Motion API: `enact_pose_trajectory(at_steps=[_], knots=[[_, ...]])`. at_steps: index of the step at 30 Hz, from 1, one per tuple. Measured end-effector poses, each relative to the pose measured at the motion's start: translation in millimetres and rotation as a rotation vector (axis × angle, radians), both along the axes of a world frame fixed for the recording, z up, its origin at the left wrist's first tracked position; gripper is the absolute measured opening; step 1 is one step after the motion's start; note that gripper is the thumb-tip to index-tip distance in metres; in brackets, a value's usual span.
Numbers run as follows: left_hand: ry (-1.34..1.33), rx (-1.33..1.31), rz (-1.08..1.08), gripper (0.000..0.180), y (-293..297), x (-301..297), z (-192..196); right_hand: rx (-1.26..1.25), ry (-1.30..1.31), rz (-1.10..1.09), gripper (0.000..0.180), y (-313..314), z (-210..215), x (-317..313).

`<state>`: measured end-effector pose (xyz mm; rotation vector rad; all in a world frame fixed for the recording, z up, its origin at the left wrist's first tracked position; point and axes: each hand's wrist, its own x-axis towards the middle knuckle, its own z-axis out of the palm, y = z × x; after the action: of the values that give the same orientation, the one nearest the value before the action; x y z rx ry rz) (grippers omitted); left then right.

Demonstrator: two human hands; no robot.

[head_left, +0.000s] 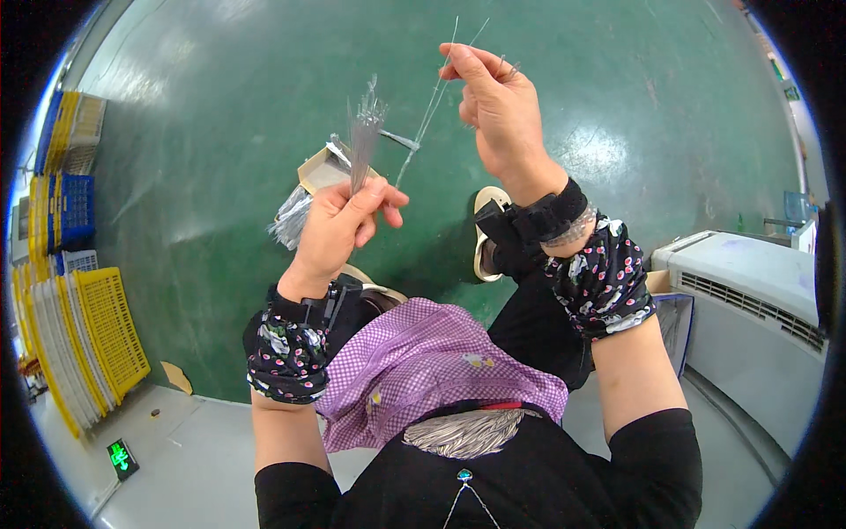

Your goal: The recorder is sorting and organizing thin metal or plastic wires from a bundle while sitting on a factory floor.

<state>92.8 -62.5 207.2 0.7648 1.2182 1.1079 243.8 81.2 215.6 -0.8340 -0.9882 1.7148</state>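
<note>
My left hand (339,220) is closed around a fanned bundle of thin grey strands (363,141), their loose ends pointing up. Up and to the right, my right hand (507,110) pinches a few fine, pale strands (432,108) between thumb and fingertips. These strands run down toward my left hand; whether they join its bundle I cannot tell. Behind my left hand, an open cardboard box (317,169) holds more strands. Beside it lies a silvery bunch of strands (291,219). Another bunch of silver strands (467,432) rests at my waist above the purple checked cloth (423,353).
Yellow and white plastic crates (110,322) stand stacked at the left, with blue crates (75,212) behind them. At the right is a white vented appliance (749,273). My shoe (485,256) is on the green floor (617,132). A lit green sign (122,458) is at the lower left.
</note>
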Motion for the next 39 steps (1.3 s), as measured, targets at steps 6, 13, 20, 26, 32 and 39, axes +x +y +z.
enact_pose_trajectory(at_steps=[6, 13, 20, 26, 32, 39], knots=[[0.079, 0.098, 0.199, 0.022, 6.9, -8.8, -4.0, -0.039, -0.082, 0.173, 0.023, -12.8, -3.4, -2.0], [0.122, 0.007, -0.009, 0.023, 10.6, 5.3, 12.2, -0.042, -0.074, 0.258, 0.021, -21.4, -2.8, -8.9], [0.095, 0.012, 0.004, 0.024, 10.0, 6.7, 9.3, -0.046, -0.091, 0.272, 0.021, -22.6, -1.9, -7.5], [0.112, 0.022, 0.023, 0.021, 11.0, 4.5, 3.6, 0.003, -0.072, 0.263, 0.023, -24.7, -3.7, -9.1], [0.044, 0.111, 0.119, 0.020, 14.4, 5.1, -0.6, 0.066, -0.218, 0.394, 0.025, -28.2, -4.5, -7.8], [0.067, 0.093, 0.114, 0.022, 13.7, 7.2, 2.8, 0.124, -0.234, 0.408, 0.018, -28.0, -10.3, -8.5]])
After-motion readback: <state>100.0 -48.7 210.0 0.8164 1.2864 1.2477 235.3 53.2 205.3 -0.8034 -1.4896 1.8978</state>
